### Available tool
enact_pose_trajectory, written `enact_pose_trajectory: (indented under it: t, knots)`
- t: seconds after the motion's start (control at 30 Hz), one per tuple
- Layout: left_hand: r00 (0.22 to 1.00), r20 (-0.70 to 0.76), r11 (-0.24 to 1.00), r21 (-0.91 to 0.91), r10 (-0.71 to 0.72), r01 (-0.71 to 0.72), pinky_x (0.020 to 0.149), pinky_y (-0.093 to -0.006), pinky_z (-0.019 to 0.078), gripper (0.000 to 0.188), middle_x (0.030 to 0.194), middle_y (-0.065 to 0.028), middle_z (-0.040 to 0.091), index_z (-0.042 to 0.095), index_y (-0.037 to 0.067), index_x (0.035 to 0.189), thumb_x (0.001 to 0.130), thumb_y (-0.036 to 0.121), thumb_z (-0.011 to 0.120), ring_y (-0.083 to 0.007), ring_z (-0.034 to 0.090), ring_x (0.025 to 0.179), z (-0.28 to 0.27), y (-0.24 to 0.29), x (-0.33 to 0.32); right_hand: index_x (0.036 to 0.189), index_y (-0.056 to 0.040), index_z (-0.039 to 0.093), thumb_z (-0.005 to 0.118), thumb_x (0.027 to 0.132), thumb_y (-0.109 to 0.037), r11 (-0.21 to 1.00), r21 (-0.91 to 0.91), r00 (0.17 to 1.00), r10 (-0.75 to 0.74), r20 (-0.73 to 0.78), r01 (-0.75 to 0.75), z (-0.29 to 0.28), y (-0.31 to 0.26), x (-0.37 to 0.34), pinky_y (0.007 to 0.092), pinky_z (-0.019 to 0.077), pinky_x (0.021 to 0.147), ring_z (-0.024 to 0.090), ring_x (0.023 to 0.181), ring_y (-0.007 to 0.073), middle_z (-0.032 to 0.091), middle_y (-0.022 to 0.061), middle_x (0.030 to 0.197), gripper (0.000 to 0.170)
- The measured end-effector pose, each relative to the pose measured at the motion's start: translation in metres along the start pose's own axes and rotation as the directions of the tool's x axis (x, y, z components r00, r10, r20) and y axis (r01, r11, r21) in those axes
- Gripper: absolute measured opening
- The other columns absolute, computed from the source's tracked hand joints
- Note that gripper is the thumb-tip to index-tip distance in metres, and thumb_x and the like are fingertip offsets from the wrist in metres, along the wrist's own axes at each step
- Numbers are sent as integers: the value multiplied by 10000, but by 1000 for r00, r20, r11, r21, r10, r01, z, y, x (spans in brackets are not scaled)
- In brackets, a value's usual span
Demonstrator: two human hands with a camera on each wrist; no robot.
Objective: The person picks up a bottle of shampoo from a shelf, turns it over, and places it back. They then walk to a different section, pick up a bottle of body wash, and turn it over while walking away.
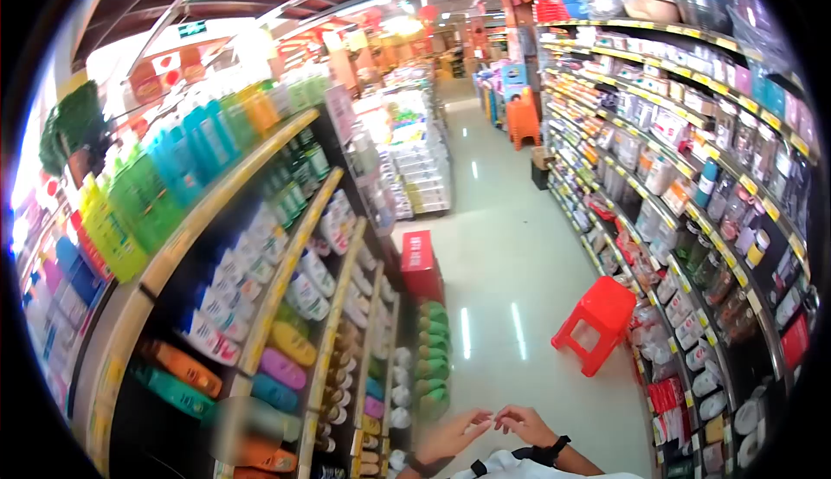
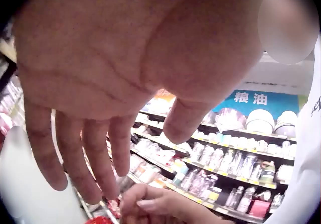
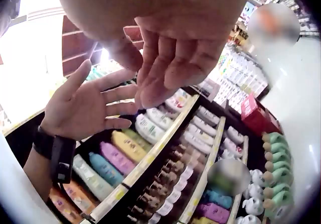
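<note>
Both hands are held close together in front of the body, low in the head view. My left hand (image 1: pixel 456 436) has its fingers extended towards the other hand, and nothing lies in its palm in the left wrist view. Beside it, my right hand (image 1: pixel 524 425) has loosely bent fingers, with no object in them in the right wrist view. A dark band (image 1: pixel 554 450) circles the right wrist. Nearest to the hands in the head view are green bottles (image 1: pixel 433 349) lined up at the foot of the left shelves.
Shelves of shampoo-like bottles (image 1: pixel 286 366) line the left side. A red stool (image 1: pixel 595 327) stands on the aisle floor (image 1: pixel 493 263), near the packed right shelving (image 1: pixel 692 245). A red box (image 1: pixel 421 264) sits at the left shelf's end. Farther off are an orange stool (image 1: pixel 521 118) and stacked goods (image 1: pixel 415 163).
</note>
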State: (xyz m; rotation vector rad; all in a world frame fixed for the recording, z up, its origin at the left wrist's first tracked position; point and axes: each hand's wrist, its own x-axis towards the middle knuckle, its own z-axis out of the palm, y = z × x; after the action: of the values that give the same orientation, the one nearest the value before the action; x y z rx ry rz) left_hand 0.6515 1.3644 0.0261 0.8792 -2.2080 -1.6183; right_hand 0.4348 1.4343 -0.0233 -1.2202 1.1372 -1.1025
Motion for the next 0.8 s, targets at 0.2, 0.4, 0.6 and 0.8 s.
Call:
enact_pose_trajectory:
  t: [0.2,0.4,0.6,0.8]
  knots:
    - [907,411,995,9,84,-97,949,-362,488,496,1288,-153,598,468,22,1392,1041,371,484,-236,613,1113,24,31,69,911,7,648,428,865,25,990,120,922,-28,-387,81,-67,7,3,261,495,646,600,696,115,671,64,798,225]
    - [864,495,992,32,94,-126,920,-365,503,432,1251,-186,610,473,16,1381,1026,262,475,-280,636,1079,20,-40,111,717,-8,583,400,841,13,992,105,856,-1,-518,64,-91,31,32,254,396,566,497,612,98,553,13,658,222]
    - [883,459,992,24,99,-124,928,-372,487,418,1229,-187,616,469,-2,1369,984,158,481,-300,628,1088,-25,-87,161,695,10,523,413,826,-35,998,-55,910,-43,-411,22,-94,48,91,283,372,562,442,589,116,476,33,604,177]
    - [918,394,999,6,-37,37,992,-333,448,423,1232,-181,637,504,-15,1363,1003,205,471,-270,615,1113,-115,-81,232,690,11,515,406,825,-51,974,-202,879,-186,-440,105,-138,1,198,292,378,559,447,574,137,466,52,595,185]
